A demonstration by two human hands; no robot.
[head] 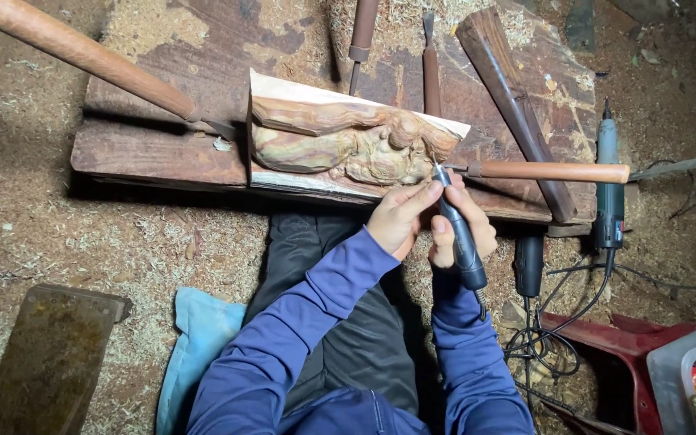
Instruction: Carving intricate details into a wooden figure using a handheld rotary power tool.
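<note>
The wood carving (348, 145) lies on the plank surface (163, 153) before me, my right hand (465, 225) clenched around the rotary tool (459, 234), its bit at the carving's right end, my left hand (400, 217) steadying the tip for detail work needing light, controlled pressure.

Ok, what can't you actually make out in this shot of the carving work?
All in the head view:
- The rotary tool: its tip is too small to tell whether it touches the wood carving.
- The left hand: its palm side is turned away, so its hold is unclear.
- The right hand: its fingers are partly hidden behind the tool.
- The long wooden handle: cut off by the top-left edge.
</note>
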